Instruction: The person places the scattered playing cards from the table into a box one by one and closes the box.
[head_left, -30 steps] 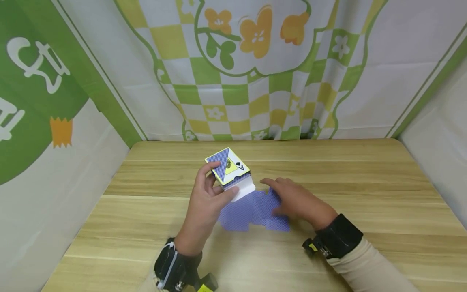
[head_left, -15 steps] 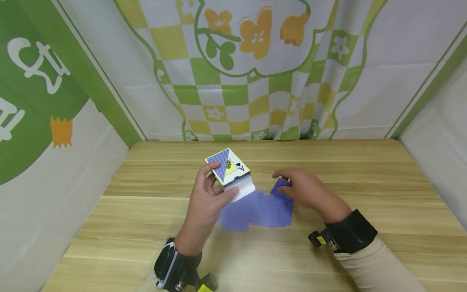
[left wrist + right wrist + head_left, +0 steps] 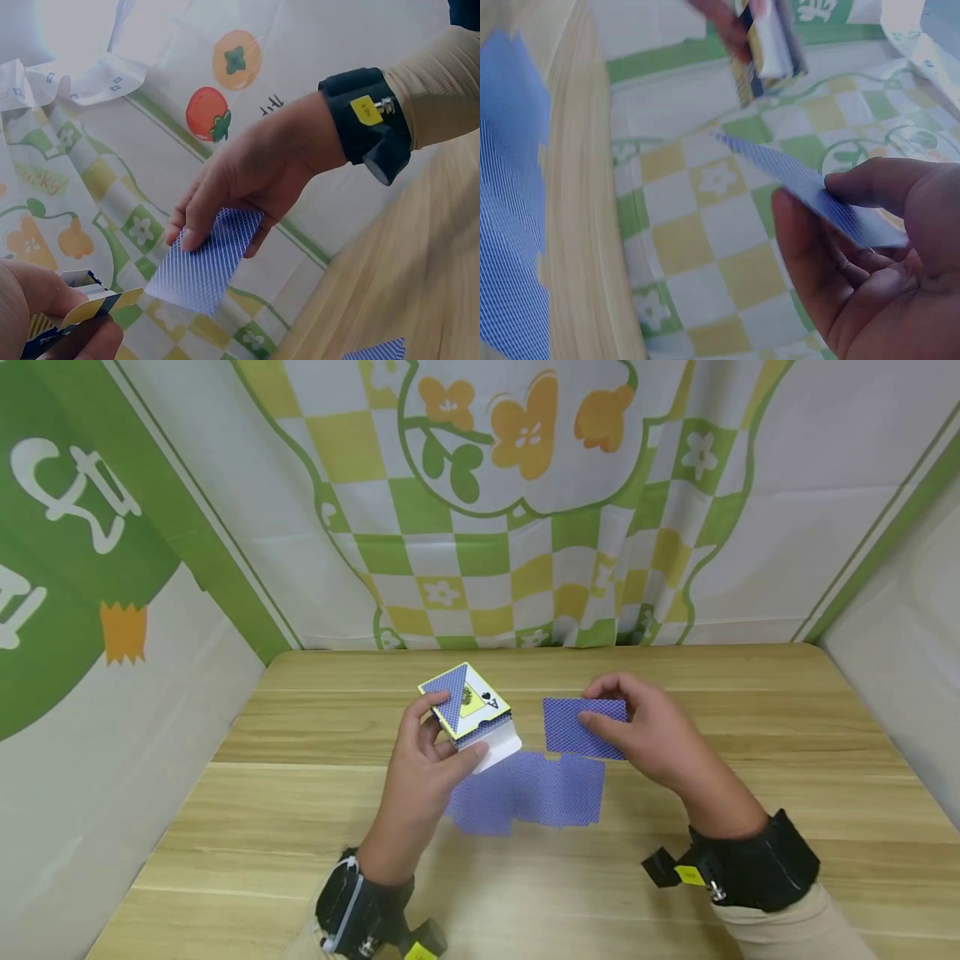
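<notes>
Pressing flap [image 3: 502, 755], left hand [image 3: 422, 770] gripped card box [image 3: 467, 702], presumably for access; right hand [image 3: 658, 739], apart, pinched blue card [image 3: 566, 727] near end, clear of spread cards [image 3: 551, 789].

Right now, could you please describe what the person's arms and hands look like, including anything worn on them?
The left hand and right hand are ungloved. The left cuff and right cuff are black; a pale strip crosses the left one. Each carries a small dark camera with a yellow label. The right sleeve is beige and reaches the cuff.
</notes>
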Tool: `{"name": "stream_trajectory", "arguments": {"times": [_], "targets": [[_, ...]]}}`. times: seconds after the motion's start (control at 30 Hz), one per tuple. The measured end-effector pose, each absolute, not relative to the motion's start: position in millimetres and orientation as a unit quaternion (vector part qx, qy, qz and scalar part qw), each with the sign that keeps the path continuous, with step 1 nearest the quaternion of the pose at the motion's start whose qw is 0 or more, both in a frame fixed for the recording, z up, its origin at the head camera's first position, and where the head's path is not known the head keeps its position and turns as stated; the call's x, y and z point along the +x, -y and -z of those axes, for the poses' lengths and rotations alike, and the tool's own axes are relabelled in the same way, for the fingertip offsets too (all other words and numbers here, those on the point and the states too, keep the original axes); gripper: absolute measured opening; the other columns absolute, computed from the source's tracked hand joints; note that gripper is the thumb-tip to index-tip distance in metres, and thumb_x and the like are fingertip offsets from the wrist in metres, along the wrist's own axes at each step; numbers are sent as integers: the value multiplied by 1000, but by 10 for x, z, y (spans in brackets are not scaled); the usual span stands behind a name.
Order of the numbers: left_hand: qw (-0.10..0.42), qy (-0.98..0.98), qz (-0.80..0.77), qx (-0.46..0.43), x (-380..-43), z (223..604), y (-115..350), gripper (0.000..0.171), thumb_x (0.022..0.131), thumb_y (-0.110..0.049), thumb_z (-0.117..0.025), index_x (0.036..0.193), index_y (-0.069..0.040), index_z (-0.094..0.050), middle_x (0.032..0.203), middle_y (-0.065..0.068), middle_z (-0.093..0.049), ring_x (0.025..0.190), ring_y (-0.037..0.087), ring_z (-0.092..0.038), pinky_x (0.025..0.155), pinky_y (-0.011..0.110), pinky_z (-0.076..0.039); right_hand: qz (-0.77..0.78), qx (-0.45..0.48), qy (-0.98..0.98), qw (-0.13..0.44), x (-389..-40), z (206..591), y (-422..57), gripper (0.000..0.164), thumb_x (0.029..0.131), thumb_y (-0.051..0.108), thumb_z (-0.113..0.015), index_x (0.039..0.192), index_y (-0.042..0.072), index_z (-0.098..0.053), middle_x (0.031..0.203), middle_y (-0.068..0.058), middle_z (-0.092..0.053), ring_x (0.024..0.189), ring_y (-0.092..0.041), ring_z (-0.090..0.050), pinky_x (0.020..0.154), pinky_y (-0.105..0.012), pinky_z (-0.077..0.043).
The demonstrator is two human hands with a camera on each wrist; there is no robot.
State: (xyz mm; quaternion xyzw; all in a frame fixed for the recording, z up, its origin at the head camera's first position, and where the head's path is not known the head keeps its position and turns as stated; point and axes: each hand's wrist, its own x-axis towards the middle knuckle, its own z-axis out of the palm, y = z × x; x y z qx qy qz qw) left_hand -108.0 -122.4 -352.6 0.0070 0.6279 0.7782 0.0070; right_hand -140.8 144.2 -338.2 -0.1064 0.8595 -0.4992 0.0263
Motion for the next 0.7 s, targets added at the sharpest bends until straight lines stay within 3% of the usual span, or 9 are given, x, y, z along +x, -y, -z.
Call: {"name": "stream_trajectory", "arguments": {"times": [0.23, 0.47, 0.57, 0.7], "targets": [[7, -627, -779, 2, -1090, 3517, 1228, 79, 83, 19, -66, 146, -17, -35, 142, 13, -47, 109, 28, -64, 86, 30, -59, 590, -120, -794, 81, -1290, 3345, -1371, 33, 97, 11, -67, 127, 2, -58, 114, -18, -64, 88, -21, -66, 70, -30, -60], [3, -631, -776, 8, -1086, 3534, 1211, 77, 83, 18, -67, 145, -16, -37, 140, 15, -49, 104, 26, -65, 83, 27, -59, 637, -126, -740, 174, -1244, 3391, -1304, 38, 98, 18, -67, 130, -1, -59, 103, -15, -66, 79, -21, -66, 64, -31, -59], [2, -634, -773, 14, -1080, 3541, 1205, 77, 83, 18, -67, 145, -14, -36, 140, 16, -48, 103, 25, -65, 82, 26, -59, 656, -121, -719, 197, -1235, 3434, -1252, 39, 99, 20, -66, 132, 0, -57, 94, -14, -66, 66, -15, -63, 54, -26, -55], [6, -633, -774, 20, -1075, 3553, 1200, 77, 83, 16, -69, 146, -15, -35, 141, 15, -48, 104, 26, -65, 82, 27, -60, 662, -121, -712, 198, -1228, 3477, -1197, 39, 100, 22, -64, 133, 3, -56, 80, -10, -64, 51, -10, -51, 42, -20, -38]]}}
